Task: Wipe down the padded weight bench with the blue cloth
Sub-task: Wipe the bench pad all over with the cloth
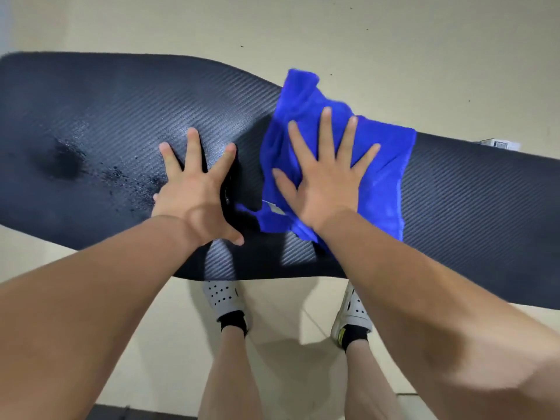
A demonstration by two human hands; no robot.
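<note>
Head view looks straight down on the dark padded bench (469, 189), where wet droplets (121, 174) and a darker damp patch sit on the left portion. Just right of them, the left hand (197, 189) presses flat with fingers splayed, grasping nothing, probably to brace the body. Further right, the right hand (327, 177) lies open-palmed on the blue cloth (385, 171), pinning it to the padding so it can slide toward the moisture.

I see a vivid blue cloth (348, 165) on the black table (469, 189), which has a fine diagonal weave pattern; white perforated clogs (222, 300), black socks (233, 324), beige floor (394, 40).
</note>
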